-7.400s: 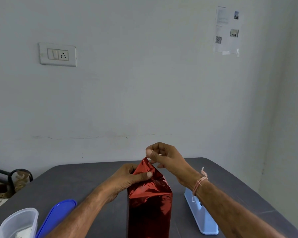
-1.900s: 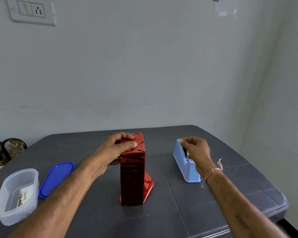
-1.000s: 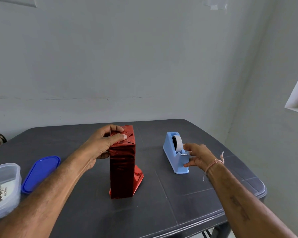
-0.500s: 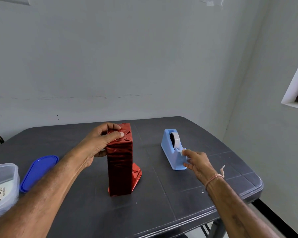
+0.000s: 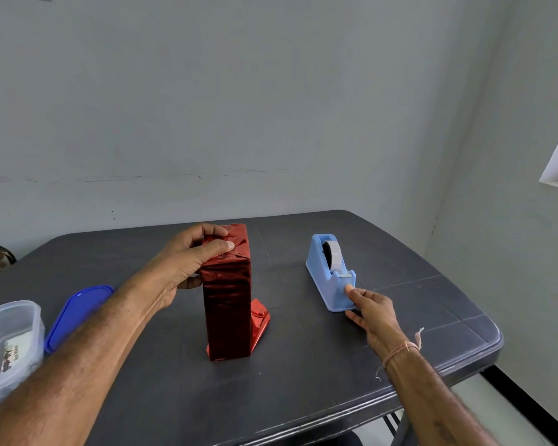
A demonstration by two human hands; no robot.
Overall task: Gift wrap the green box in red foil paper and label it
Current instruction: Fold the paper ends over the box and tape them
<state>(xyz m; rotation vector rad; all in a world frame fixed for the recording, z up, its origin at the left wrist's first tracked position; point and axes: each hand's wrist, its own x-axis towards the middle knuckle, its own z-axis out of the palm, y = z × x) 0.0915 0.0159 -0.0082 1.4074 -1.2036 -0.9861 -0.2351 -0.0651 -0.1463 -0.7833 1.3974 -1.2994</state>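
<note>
The box wrapped in red foil (image 5: 227, 304) stands upright in the middle of the dark table (image 5: 303, 387); no green shows. A loose foil flap (image 5: 260, 320) sticks out at its lower right. My left hand (image 5: 184, 265) grips the top of the box, thumb pressing the folded foil down. To the right sits a light blue tape dispenser (image 5: 321, 268) with a roll of tape in it. My right hand (image 5: 372, 312) touches the dispenser's near end just below the cutter, fingers spread, with no tape visible in it.
A blue oval lid (image 5: 78, 310) lies at the left, beside a clear plastic container (image 5: 10, 342) with a printed paper inside. The table's rounded front right corner (image 5: 493, 342) is near my right wrist. A wall stands close behind the table.
My right hand left the folded top and went to the tape dispenser, then slid down to its near end. My left hand has kept the fold pressed. The view tilted downward.
</note>
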